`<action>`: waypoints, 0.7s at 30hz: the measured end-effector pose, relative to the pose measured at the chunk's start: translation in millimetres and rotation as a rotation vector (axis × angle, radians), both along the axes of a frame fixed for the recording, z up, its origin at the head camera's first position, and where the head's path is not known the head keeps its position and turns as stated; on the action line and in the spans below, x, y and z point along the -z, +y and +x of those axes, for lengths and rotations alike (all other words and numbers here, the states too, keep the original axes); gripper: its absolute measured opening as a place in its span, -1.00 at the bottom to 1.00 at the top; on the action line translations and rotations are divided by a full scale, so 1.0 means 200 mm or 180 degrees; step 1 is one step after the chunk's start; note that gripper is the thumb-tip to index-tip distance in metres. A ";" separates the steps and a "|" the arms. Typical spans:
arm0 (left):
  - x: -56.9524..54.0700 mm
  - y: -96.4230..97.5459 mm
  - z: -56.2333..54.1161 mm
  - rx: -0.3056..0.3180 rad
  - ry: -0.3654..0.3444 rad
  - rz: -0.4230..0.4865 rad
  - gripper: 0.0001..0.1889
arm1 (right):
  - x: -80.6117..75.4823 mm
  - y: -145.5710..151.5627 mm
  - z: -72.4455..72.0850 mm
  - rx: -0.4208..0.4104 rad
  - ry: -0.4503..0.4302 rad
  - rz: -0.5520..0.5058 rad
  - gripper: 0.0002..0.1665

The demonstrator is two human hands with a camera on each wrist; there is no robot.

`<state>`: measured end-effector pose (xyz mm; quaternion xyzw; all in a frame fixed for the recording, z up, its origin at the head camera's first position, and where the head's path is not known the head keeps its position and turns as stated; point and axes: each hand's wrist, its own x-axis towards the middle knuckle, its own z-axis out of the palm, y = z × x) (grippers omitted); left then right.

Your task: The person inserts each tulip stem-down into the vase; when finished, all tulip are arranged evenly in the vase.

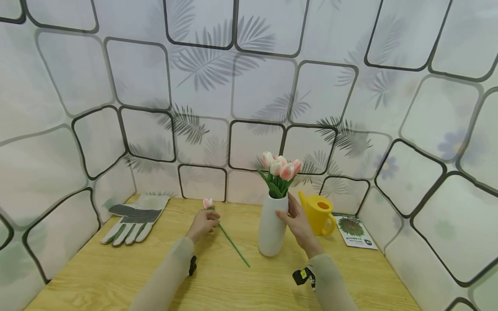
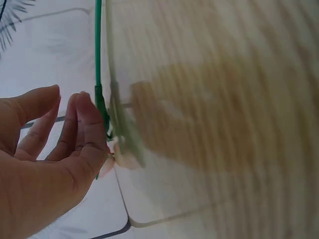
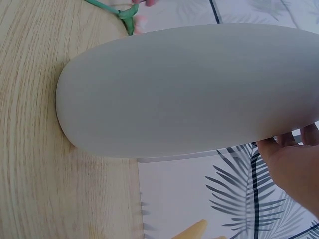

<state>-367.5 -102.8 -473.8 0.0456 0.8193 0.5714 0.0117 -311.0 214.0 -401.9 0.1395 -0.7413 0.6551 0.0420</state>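
Note:
A single pink tulip (image 1: pixel 234 247) with a thin green stem lies on the wooden table, its bloom pointing away from me. Over its upper part hovers my left hand (image 1: pixel 204 223); in the left wrist view the loosely bent fingers (image 2: pixel 90 119) are beside the stem (image 2: pixel 98 50), with a gap between thumb and fingertips. My right hand (image 1: pixel 297 222) grips the upper side of a white vase (image 1: pixel 271 229), thumb at the front and fingers behind, partly hidden. The vase stands upright and holds several pink-and-white tulips (image 1: pixel 282 167) with green leaves.
A yellow watering can (image 1: pixel 316 214) stands right of the vase, just behind my right hand. Beside it lies a printed card (image 1: pixel 355 231) with a plant picture. Grey-and-white work gloves (image 1: pixel 138 218) lie at the back left. Patterned curtain walls (image 1: pixel 256 147) border the table (image 1: pixel 97 276).

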 end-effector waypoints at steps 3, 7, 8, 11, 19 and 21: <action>0.02 0.00 -0.01 -0.0040 -0.0221 -0.0074 -0.71 | 0.00 0.00 0.00 -0.0018 0.0003 -0.0010 -0.06; 0.05 0.01 -0.04 -0.0072 -0.0344 -0.0147 -0.64 | 0.01 0.01 0.00 -0.0013 0.0019 -0.0027 -0.07; 0.05 0.01 -0.04 -0.0070 -0.0353 -0.0133 -0.63 | 0.01 0.01 0.00 -0.0006 0.0027 -0.0028 -0.07; 0.06 0.02 -0.06 -0.0071 -0.0339 -0.0096 -0.58 | 0.00 0.01 0.00 0.0003 0.0039 -0.0015 -0.07; 0.08 0.04 -0.11 0.0101 -0.0332 -0.0447 -0.40 | 0.00 0.00 0.00 -0.0045 0.0008 -0.0008 -0.06; 0.08 0.04 -0.12 0.0171 -0.0355 -0.0510 -0.41 | 0.00 0.00 0.00 -0.0047 0.0014 -0.0015 -0.06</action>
